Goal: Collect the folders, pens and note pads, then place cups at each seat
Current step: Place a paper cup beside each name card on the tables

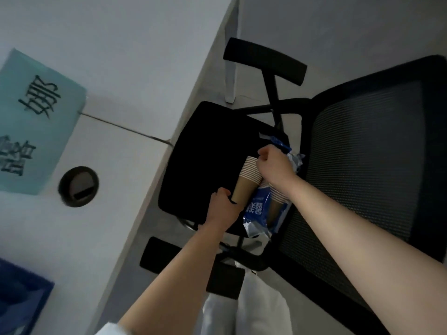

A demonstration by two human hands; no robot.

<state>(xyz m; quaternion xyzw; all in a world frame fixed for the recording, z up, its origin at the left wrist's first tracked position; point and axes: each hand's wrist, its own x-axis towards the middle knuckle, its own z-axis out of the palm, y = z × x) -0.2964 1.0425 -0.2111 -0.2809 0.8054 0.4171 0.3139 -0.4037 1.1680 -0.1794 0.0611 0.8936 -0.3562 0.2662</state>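
where the picture begins at the left, a pale green name card (36, 122) with dark characters lies on the white tabletop (125, 56), with a round cable hole (79, 186) just beside it and a dark blue thing (21, 298) at the lower left corner. right of the tabletop edge stands a black office chair (217, 153) with a mesh back. on its seat lies a stack of brown paper cups (246, 180), beside a torn blue and white wrapper (261, 209) that holds more cups. the left hand (223, 206) has its grip closed around the bottom end of the stack. the right hand (275, 165) is at the rim end, fingers curled onto the top rims; how tightly they pinch i cannot tell. white trousers (254, 310) show below.
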